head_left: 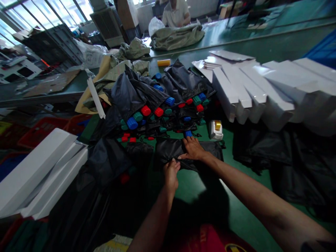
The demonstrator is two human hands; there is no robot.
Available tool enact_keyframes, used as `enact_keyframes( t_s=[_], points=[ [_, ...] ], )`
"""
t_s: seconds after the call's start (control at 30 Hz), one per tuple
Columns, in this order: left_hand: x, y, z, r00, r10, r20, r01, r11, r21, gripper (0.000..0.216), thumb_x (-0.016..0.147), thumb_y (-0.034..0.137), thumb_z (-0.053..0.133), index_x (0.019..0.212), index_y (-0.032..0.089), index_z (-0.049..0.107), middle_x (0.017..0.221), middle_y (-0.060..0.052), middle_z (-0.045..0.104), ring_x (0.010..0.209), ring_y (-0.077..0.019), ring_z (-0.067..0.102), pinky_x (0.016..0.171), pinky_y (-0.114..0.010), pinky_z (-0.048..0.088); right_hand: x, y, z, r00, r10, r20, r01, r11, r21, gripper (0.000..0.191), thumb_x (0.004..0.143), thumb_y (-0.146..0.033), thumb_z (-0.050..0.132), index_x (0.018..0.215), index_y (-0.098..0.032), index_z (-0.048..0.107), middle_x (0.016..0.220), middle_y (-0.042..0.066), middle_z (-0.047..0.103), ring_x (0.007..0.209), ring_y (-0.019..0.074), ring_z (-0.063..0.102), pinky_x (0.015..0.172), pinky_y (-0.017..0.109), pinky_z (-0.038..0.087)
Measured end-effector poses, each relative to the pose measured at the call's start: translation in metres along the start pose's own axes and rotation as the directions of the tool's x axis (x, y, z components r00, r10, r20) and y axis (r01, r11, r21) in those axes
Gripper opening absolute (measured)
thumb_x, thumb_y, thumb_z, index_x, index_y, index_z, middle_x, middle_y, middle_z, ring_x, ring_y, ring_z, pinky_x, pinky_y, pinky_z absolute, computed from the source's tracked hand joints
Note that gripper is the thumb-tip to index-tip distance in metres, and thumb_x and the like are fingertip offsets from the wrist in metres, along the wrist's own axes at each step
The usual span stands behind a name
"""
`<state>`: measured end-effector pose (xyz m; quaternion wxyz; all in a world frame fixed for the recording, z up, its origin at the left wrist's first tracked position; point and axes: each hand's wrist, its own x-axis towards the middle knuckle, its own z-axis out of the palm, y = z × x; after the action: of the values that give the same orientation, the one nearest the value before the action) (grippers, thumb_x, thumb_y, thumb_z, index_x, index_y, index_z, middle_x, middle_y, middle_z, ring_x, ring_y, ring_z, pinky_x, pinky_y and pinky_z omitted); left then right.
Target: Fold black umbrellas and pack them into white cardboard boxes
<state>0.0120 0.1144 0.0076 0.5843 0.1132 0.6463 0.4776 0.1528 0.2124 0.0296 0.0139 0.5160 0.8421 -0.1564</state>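
Observation:
A black fabric bag [168, 148] lies lengthwise on the green tabletop in front of me. My left hand [172, 171] is closed at the bag's near edge, its fingertips pinching the fabric. Across the top of the bag rests my right hand [193, 148], with its fingers stretched out and its thumb pointing towards the left hand. A blue ribbed piece [188, 133] shows just beyond the right fingers. To the right of the bag stands a small white dispenser with a yellow roll [216, 130]. What the bag holds is hidden.
Black bags [126, 91] with red, blue and green ribbed ends are heaped beyond my hands. White boxes [244, 87] line the right; more white boxes [39, 171] lean at left. Dark bags [296, 175] lie at right. A person [175, 14] sits across the table.

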Motion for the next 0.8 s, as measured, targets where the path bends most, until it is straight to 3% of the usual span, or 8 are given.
enact_keyframes(
  t_s=[0.1, 0.2, 0.37, 0.5, 0.57, 0.63, 0.73, 0.8],
  points=[
    [0.003, 0.013, 0.002, 0.998, -0.052, -0.031, 0.047, 0.988, -0.147, 0.021, 0.092, 0.033, 0.053, 0.095, 0.013, 0.06, 0.091, -0.013, 0.064, 0.091, -0.0192, 0.068, 0.089, -0.034, 0.054, 0.001, 0.005, 0.004, 1.0, 0.006, 0.011, -0.006, 1.0, 0.019, 0.099, 0.061, -0.08, 0.065, 0.123, -0.004, 0.053, 0.115, 0.025, 0.055, 0.108, 0.0398, 0.051, 0.092, 0.049, 0.039],
    [0.006, 0.025, 0.003, 0.987, -0.153, -0.049, 0.14, 0.967, -0.214, 0.03, 0.086, 0.04, 0.063, 0.096, 0.012, 0.06, 0.087, -0.01, 0.062, 0.079, -0.0177, 0.066, 0.081, -0.032, 0.055, 0.002, 0.01, 0.01, 1.0, 0.011, -0.014, -0.01, 0.999, 0.038, 0.096, 0.06, -0.08, 0.067, 0.118, -0.004, 0.055, 0.111, 0.023, 0.056, 0.105, 0.0381, 0.053, 0.09, 0.046, 0.041],
    [0.017, 0.04, 0.006, 0.983, -0.173, -0.055, 0.171, 0.984, -0.054, 0.043, 0.08, 0.052, 0.067, 0.09, 0.011, 0.061, 0.078, -0.007, 0.059, 0.069, -0.0172, 0.065, 0.073, -0.03, 0.054, 0.002, 0.019, 0.015, 0.998, 0.002, -0.07, 0.003, 0.998, 0.062, 0.092, 0.061, -0.077, 0.068, 0.115, -0.003, 0.057, 0.108, 0.022, 0.057, 0.103, 0.0364, 0.054, 0.091, 0.045, 0.044],
    [0.026, 0.042, 0.004, 0.963, -0.268, -0.04, 0.27, 0.961, 0.056, 0.065, 0.083, 0.066, 0.054, 0.11, 0.007, 0.059, 0.085, -0.015, 0.066, 0.082, -0.0256, 0.07, 0.08, -0.035, 0.055, -0.006, 0.024, 0.012, 0.994, -0.012, -0.104, 0.022, 0.995, 0.096, 0.094, 0.06, -0.079, 0.067, 0.115, -0.004, 0.057, 0.108, 0.022, 0.057, 0.102, 0.0341, 0.055, 0.093, 0.045, 0.044],
    [0.037, 0.034, -0.003, 0.963, -0.262, 0.062, 0.26, 0.964, 0.049, 0.067, 0.084, 0.063, 0.054, 0.13, 0.015, 0.051, 0.087, -0.013, 0.068, 0.089, -0.0277, 0.07, 0.086, -0.04, 0.055, -0.01, 0.028, 0.013, 0.992, -0.002, -0.128, 0.016, 0.994, 0.105, 0.096, 0.057, -0.082, 0.066, 0.114, -0.005, 0.058, 0.108, 0.021, 0.057, 0.099, 0.0334, 0.055, 0.09, 0.046, 0.045],
    [0.051, 0.023, -0.013, 0.966, -0.158, 0.202, 0.165, 0.986, -0.019, 0.076, 0.081, 0.051, 0.063, 0.147, 0.033, 0.03, 0.094, -0.007, 0.071, 0.095, -0.0267, 0.071, 0.094, -0.043, 0.052, -0.012, 0.031, 0.015, 0.987, 0.0, -0.163, 0.017, 0.995, 0.098, 0.101, 0.051, -0.086, 0.066, 0.112, -0.005, 0.058, 0.107, 0.02, 0.057, 0.096, 0.0329, 0.055, 0.088, 0.047, 0.046],
    [0.076, 0.01, -0.029, 0.942, -0.168, 0.29, 0.192, 0.98, -0.055, 0.099, 0.072, 0.043, 0.073, 0.149, 0.048, 0.011, 0.109, -0.003, 0.072, 0.111, -0.0319, 0.065, 0.102, -0.053, 0.045, -0.016, 0.036, 0.02, 0.977, -0.023, -0.211, 0.04, 0.996, 0.078, 0.104, 0.047, -0.09, 0.063, 0.109, -0.007, 0.058, 0.104, 0.018, 0.058, 0.092, 0.0318, 0.054, 0.087, 0.047, 0.046],
    [0.087, 0.011, -0.035, 0.908, -0.279, 0.313, 0.296, 0.955, -0.008, 0.102, 0.068, 0.047, 0.073, 0.148, 0.051, 0.01, 0.118, -0.001, 0.07, 0.121, -0.0355, 0.057, 0.102, -0.058, 0.044, -0.019, 0.037, 0.02, 0.975, -0.039, -0.22, 0.055, 0.996, 0.066, 0.104, 0.047, -0.092, 0.059, 0.108, -0.007, 0.058, 0.102, 0.017, 0.058, 0.09, 0.03, 0.054, 0.086, 0.045, 0.047]
  ],
)
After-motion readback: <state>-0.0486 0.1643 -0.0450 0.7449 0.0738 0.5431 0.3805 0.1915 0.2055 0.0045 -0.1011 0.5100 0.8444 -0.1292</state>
